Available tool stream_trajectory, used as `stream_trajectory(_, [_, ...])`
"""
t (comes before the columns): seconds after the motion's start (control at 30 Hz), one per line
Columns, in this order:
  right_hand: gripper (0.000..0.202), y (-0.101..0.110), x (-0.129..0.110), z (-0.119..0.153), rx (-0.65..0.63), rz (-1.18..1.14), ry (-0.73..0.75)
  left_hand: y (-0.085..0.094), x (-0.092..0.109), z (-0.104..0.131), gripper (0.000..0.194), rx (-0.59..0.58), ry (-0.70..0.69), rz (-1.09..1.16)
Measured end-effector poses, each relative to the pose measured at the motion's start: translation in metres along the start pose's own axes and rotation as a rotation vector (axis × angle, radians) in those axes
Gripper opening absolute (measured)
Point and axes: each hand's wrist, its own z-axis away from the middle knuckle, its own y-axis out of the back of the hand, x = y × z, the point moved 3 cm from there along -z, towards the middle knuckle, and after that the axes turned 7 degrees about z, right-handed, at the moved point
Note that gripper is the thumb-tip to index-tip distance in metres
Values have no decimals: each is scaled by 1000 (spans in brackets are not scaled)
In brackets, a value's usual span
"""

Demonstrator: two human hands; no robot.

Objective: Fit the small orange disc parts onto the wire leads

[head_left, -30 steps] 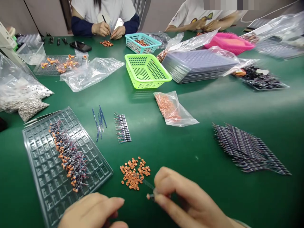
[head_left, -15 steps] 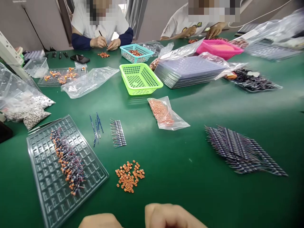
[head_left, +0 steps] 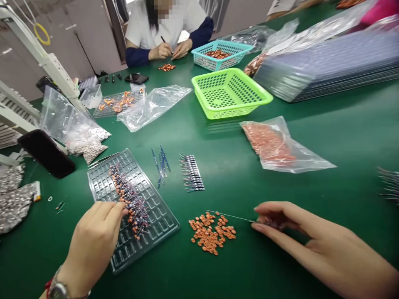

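My left hand (head_left: 96, 234) is closed in a pinch over the left side of the clear tray (head_left: 168, 222); what its fingertips hold is hidden. Wired parts with orange ends (head_left: 132, 199) lie in a long heap on that tray. My right hand (head_left: 299, 232) pinches a small wired part (head_left: 271, 223), from which a thin wire reaches left toward the loose orange caps (head_left: 212, 234). Between the tray and the caps' far side lie blue strips (head_left: 161, 164) and a neat row of wired pieces (head_left: 192, 172).
A bag of orange caps (head_left: 268, 145) lies behind my right hand. Farther back are a green basket (head_left: 230, 93), a blue basket (head_left: 218, 62) and stacked trays (head_left: 330, 66). A phone (head_left: 46, 153) leans at the left. Another person (head_left: 168, 37) works across the table.
The view has shifted left. My hands have come up from the bottom edge and moved apart, the left to the tray, the right beside the caps, where a wired part now shows in its fingers.
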Motion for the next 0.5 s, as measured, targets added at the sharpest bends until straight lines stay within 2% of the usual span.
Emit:
stream_trajectory(0.17, [27, 0, 7, -2, -91, -13, 25, -1, 4, -3, 17, -23, -15, -51])
stream_trajectory(0.33, [28, 12, -14, -20, -123, 13, -10, -5, 2, -5, 23, -5, -79, -63])
stream_trajectory(0.5, [22, 5, -33, -33, -175, -64, -29, -4, 2, -5, 27, 9, -121, -60])
